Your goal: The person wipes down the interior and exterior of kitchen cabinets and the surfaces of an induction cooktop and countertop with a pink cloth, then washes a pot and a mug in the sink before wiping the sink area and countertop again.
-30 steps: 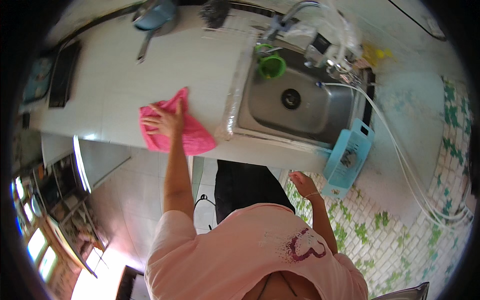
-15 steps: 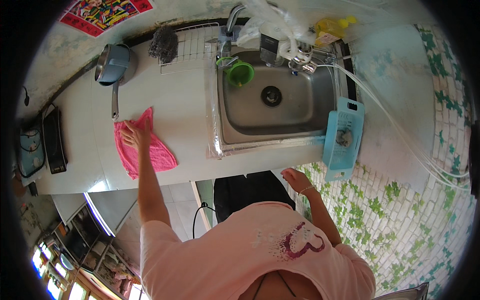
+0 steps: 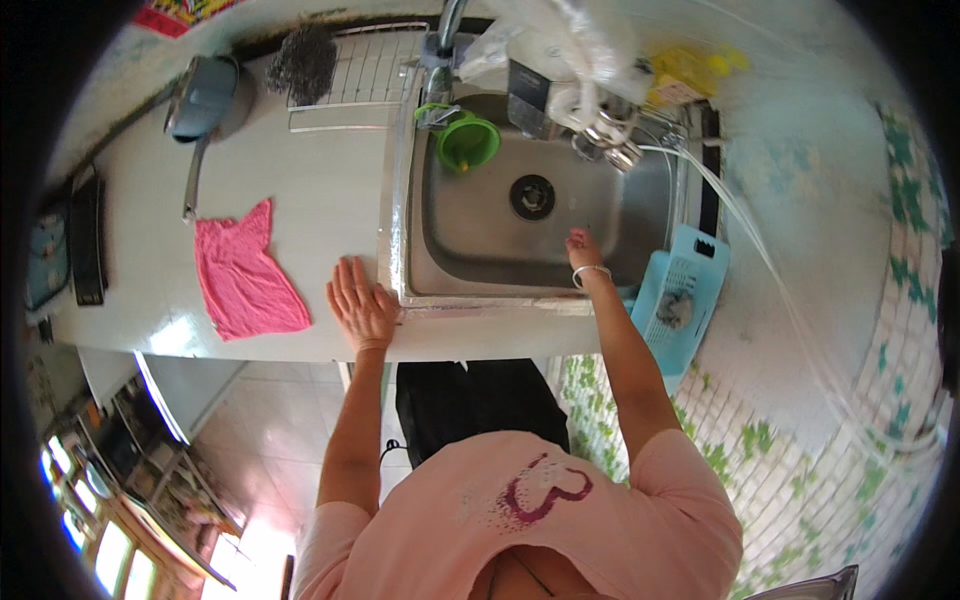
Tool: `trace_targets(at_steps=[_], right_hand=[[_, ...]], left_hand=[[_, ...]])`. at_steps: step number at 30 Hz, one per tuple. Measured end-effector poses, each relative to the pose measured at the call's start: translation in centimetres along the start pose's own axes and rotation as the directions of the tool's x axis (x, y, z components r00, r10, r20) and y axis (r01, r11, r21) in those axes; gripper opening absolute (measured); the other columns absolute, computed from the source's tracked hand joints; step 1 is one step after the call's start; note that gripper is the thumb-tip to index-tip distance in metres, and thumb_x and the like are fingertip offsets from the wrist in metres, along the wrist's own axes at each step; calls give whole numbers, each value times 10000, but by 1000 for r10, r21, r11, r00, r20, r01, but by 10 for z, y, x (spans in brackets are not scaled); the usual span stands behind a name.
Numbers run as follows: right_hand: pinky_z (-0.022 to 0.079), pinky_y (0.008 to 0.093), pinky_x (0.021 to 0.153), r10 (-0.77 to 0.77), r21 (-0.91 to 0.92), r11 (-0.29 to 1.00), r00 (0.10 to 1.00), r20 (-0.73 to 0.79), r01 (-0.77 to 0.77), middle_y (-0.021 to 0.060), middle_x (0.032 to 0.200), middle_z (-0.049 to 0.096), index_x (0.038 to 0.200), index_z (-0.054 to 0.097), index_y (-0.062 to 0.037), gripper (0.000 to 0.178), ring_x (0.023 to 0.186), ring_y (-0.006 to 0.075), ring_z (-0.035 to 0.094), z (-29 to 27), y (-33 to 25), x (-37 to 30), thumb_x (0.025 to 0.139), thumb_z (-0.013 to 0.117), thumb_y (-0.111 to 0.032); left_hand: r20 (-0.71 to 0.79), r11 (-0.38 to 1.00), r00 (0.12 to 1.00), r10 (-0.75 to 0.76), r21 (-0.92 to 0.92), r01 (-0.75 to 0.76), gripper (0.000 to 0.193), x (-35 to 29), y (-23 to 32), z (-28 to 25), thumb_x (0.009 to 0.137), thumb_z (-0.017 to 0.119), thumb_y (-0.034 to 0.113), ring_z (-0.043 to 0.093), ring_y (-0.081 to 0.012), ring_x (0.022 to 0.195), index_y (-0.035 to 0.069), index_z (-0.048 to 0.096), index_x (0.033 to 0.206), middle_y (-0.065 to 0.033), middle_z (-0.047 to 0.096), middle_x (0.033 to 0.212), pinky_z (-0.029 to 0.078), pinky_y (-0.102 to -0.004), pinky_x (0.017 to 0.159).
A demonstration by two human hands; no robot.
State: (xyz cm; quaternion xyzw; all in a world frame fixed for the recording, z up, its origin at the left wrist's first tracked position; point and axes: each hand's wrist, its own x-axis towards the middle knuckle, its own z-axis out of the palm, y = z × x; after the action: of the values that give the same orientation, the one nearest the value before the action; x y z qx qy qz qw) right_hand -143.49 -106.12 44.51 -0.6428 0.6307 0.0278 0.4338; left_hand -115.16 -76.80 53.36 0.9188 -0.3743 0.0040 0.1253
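My left hand (image 3: pixel 364 308) lies flat on the counter beside the left front corner of the sink, fingers spread and holding nothing. Over the front part of the metal sink (image 3: pixel 620 215), my right hand (image 3: pixel 583 247) reaches down toward the basin; it looks small and foreshortened, so its finger pose is unclear. I see nothing in it. A bracelet (image 3: pixel 592 272) circles that wrist. On the counter left of my left hand lies a pink cloth (image 3: pixel 245 275), spread out and untouched. The round drain (image 3: pixel 532 198) sits left of and beyond my right hand.
A green funnel-like cup (image 3: pixel 468 142) hangs by the faucet (image 3: pixel 438 80). A blue basket (image 3: pixel 685 300) stands at the sink's right edge. At the left are a saucepan (image 3: pixel 207 100) and a wire rack (image 3: pixel 365 70) with a dark scrubber (image 3: pixel 303 65). White hoses (image 3: pixel 745 220) run down the right.
My left hand has let go of the pink cloth and moved right to the counter by the sink. The right hand has moved from the counter's front edge forward over the basin.
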Motion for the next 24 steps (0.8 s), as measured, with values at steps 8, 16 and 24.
trace_targets(at_steps=[8, 16, 24], right_hand=[[445, 400, 875, 654, 251, 753, 651, -386, -608, 205, 1167, 536, 1157, 542, -33, 375, 1050, 370, 535, -9, 52, 103, 801, 569, -148], [432, 406, 861, -499, -546, 747, 862, -85, 379, 208, 1121, 521, 1094, 538, 5, 418, 1018, 375, 506, 52, 0, 108, 679, 569, -38], [392, 410, 921, -392, -486, 840, 888, -239, 240, 206, 1189, 456, 1180, 440, 10, 513, 1100, 373, 447, 12, 12, 119, 680, 557, 14]], left_hand=[[41, 999, 998, -42, 3, 42, 530, 4, 1, -9, 831, 427, 225, 302, -262, 1296, 73, 374, 1336, -125, 338, 1391, 194, -445, 1088], [47, 999, 997, -54, 9, 54, 519, 4, 2, -8, 831, 418, 235, 308, -271, 1289, 74, 391, 1324, -118, 351, 1387, 197, -453, 1085], [17, 999, 999, -32, -13, 32, 528, 8, 4, -7, 820, 432, 229, 318, -275, 1282, 71, 391, 1323, -117, 354, 1382, 208, -455, 1079]])
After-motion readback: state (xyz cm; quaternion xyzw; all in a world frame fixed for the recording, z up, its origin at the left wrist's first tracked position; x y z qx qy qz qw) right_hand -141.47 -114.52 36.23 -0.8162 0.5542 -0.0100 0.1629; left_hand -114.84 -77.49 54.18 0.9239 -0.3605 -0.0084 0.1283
